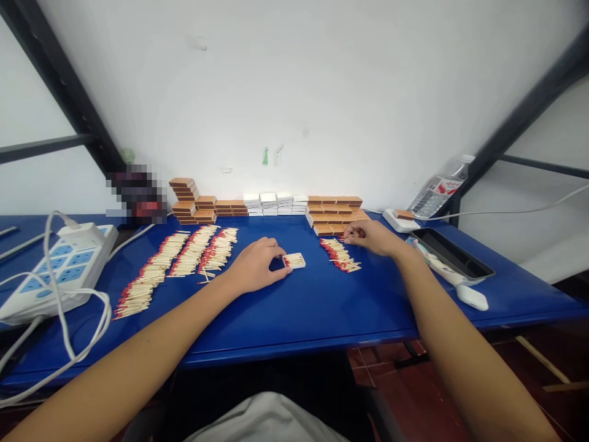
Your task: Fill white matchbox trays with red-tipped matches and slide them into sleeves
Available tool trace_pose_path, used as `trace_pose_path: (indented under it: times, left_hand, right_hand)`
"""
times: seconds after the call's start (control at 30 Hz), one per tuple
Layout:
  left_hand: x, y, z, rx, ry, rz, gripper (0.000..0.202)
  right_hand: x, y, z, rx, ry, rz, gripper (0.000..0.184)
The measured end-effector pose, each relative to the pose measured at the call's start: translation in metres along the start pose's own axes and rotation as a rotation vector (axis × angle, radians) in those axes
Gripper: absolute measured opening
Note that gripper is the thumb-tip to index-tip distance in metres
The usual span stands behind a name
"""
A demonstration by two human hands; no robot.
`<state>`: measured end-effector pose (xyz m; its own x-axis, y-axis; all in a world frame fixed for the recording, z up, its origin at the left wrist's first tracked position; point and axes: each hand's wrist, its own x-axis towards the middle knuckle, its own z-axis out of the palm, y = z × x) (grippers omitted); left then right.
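My left hand (258, 263) grips a small white matchbox tray (298, 266) between thumb and fingers at its left end. Several red-tipped matches lie inside the tray. To the right, my right hand (368, 237) has its thumb and forefinger pinched at the far end of a small match pile (339, 254). A match seems to be between those fingertips, though the fingers partly hide it. Left of my left hand lie three long rows of matches: an outer row (150, 274), a middle row (193, 250) and an inner row (218, 248).
Brown matchboxes (188, 209) and white trays (276, 204) stand stacked along the wall, with more brown boxes (331, 212) on the right. A power strip (69, 264) with cables is at left. A bottle (442, 187), dark tray (453, 253) and white case (472, 298) are at right.
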<state>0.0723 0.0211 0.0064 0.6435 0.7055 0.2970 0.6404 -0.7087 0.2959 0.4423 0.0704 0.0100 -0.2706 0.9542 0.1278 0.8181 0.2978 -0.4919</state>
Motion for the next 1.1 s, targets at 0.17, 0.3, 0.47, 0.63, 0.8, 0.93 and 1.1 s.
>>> trace_pose_path:
  times: [0.17,0.3,0.47,0.63,0.8,0.93,1.1]
  left_hand:
    - [0.0,0.001,-0.001,-0.004,0.001,0.002,0.033]
    - [0.0,0.001,-0.001,-0.022,0.005,0.005,0.033]
    - [0.0,-0.001,0.001,-0.016,0.012,0.013,0.033]
    - [0.0,0.0,0.003,-0.002,0.014,0.01,0.03]
    - [0.0,0.001,0.003,-0.002,0.014,0.009,0.026]
    - [0.001,0.0,0.003,-0.009,0.015,0.024,0.024]
    - [0.0,-0.001,0.003,-0.002,0.021,0.016,0.029]
  right_hand:
    - [0.001,0.001,0.001,-0.007,-0.03,0.01,0.062]
    - [-0.001,-0.003,0.001,-0.038,-0.051,0.074,0.062]
    - [-0.005,-0.038,0.008,0.043,0.056,-0.031,0.053]
    - [-0.006,-0.097,0.037,0.127,0.006,-0.257,0.038]
    - [-0.009,-0.122,0.06,0.116,-0.093,-0.335,0.03]
    - [-0.009,-0.121,0.064,0.165,-0.109,-0.345,0.032]
    - [-0.007,-0.097,0.041,0.082,0.07,-0.287,0.036]
